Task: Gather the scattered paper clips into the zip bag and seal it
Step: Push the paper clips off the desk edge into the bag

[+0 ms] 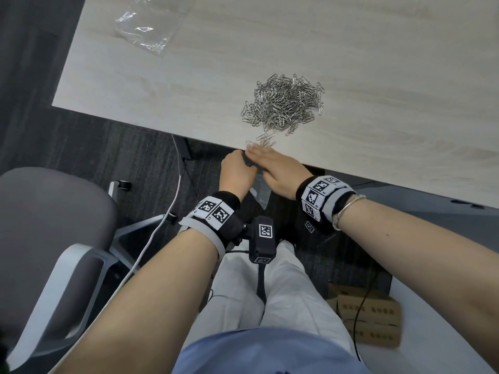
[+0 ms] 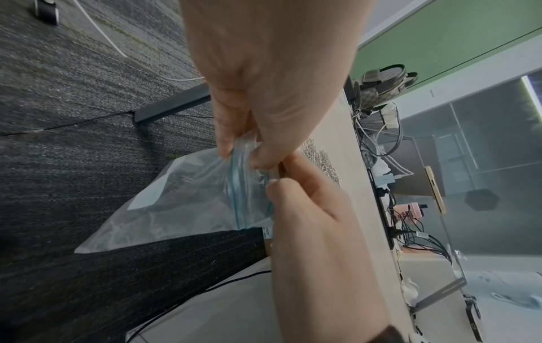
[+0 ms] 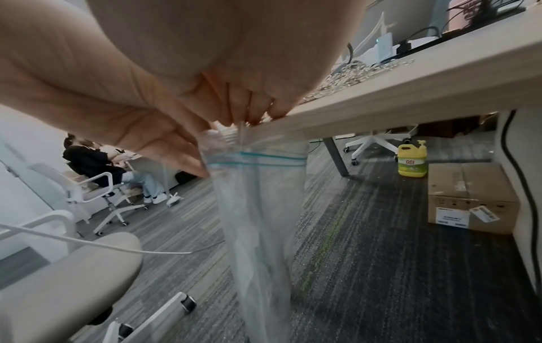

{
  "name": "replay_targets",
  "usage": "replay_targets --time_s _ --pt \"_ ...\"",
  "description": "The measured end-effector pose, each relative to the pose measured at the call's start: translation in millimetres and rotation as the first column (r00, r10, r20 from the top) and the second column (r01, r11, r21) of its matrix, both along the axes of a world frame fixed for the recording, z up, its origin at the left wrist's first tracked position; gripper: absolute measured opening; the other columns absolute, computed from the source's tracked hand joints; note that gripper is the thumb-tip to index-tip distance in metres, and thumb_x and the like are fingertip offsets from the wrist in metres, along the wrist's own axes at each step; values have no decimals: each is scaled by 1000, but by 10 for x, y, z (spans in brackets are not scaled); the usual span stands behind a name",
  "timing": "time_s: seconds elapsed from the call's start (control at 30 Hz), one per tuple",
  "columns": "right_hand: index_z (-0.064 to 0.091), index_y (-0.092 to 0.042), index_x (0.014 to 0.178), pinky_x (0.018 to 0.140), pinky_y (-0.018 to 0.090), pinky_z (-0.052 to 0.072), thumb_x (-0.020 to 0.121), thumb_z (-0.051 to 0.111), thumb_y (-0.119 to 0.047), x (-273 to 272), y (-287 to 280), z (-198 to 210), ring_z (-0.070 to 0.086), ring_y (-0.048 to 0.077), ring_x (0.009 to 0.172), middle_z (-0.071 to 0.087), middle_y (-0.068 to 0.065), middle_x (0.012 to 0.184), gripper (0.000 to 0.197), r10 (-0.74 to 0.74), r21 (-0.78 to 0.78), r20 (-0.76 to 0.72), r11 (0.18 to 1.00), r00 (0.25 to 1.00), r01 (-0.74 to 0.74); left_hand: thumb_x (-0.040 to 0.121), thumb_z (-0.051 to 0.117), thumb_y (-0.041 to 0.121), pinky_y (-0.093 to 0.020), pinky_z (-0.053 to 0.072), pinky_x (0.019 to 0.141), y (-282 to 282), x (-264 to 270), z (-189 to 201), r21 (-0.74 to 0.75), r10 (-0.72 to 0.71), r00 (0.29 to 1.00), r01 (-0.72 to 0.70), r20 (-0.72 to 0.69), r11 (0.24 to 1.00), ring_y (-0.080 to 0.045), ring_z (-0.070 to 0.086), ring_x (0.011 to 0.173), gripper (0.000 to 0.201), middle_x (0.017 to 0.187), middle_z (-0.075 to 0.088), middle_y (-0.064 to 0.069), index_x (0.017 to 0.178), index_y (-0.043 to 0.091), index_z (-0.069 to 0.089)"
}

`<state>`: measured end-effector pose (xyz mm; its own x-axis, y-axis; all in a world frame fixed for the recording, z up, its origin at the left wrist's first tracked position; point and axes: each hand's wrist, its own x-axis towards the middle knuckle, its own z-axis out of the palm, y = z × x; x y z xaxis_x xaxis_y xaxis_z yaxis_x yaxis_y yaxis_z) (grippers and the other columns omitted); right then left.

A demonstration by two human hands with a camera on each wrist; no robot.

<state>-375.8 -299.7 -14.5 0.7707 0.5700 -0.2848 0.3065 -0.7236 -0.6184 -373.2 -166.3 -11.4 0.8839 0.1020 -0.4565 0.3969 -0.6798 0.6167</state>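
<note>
A heap of silver paper clips (image 1: 283, 106) lies on the pale wooden table (image 1: 378, 76), with a few loose clips (image 1: 266, 139) by the near edge. My left hand (image 1: 237, 168) pinches the blue-striped rim of a clear zip bag (image 2: 182, 197) just below that edge, and the bag (image 3: 258, 208) hangs down open-mouthed. My right hand (image 1: 272, 163) reaches over the edge, its fingertips (image 3: 258, 116) resting on the table lip above the bag's mouth, beside the loose clips. I cannot tell whether any clips are in the bag.
A second crumpled clear plastic bag (image 1: 143, 28) lies at the table's far left. A grey office chair (image 1: 48, 238) and a white cable (image 1: 167, 211) are at my left. Under the table stand cardboard boxes (image 3: 469, 197) and a yellow bottle (image 3: 412, 162).
</note>
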Motion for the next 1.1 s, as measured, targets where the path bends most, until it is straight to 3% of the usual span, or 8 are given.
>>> replay_targets --time_s 0.1,0.23,0.33,0.5,0.7,0.83,0.93,1.1 --pt "43 -11 138 111 16 11 85 37 2 -39 4 38 30 16 140 38 6 148 55 -26 75 -54 997 998 30 81 54 5 -26 40 70 -25 -24 -12 -11 -1 1000 1 -10 1000 -26 62 94 20 99 68 -15 97 -1 63" --pt "54 -10 129 111 23 24 78 36 -6 -76 -138 59 43 20 132 51 8 138 54 -196 154 19 969 980 191 80 57 8 -25 40 73 -56 -45 -9 7 -11 1000 11 -3 1000 -26 61 97 22 102 68 -13 100 1 64" --pt "38 -8 140 115 22 11 87 38 0 5 -267 57 27 20 141 34 10 150 54 -264 80 74 963 962 258 80 58 6 -27 42 78 -50 -28 22 9 -2 1000 2 19 1000 -28 61 98 23 103 68 -14 101 -1 64" --pt "13 -5 148 115 24 -6 93 34 -9 73 -180 5 3 20 146 8 12 157 58 -94 -119 84 987 992 103 79 57 8 -25 39 71 -22 -18 1 13 24 1000 -24 12 1000 -25 60 90 19 97 67 -12 95 -2 62" --pt "21 -7 147 114 19 -4 86 34 5 -65 -49 21 10 17 146 15 9 156 63 -8 -38 8 999 1000 9 81 55 7 -25 38 70 6 -21 12 -7 28 1000 -28 2 1000 -28 60 91 16 95 67 -17 92 -3 60" --pt "32 -9 143 113 15 2 85 34 5 -134 -68 60 20 16 143 27 8 153 59 -81 57 -5 995 997 81 81 56 11 -27 40 71 39 -27 -21 -16 20 1000 -20 -3 1000 -28 61 94 21 99 67 -16 97 -2 61" --pt "25 -7 145 115 20 -2 87 34 4 -1 -27 79 12 18 145 19 9 155 60 -129 37 55 991 990 127 79 58 9 -26 38 69 58 -13 11 -14 10 1000 -10 6 1000 -26 62 90 18 95 68 -14 93 -1 63" --pt "19 -6 147 117 29 -2 88 36 -2 219 124 48 6 22 146 12 12 157 61 -45 -65 76 997 996 50 79 57 10 -26 38 69 138 24 -10 -8 44 999 -44 9 999 -28 62 93 21 97 67 -16 95 -2 63"
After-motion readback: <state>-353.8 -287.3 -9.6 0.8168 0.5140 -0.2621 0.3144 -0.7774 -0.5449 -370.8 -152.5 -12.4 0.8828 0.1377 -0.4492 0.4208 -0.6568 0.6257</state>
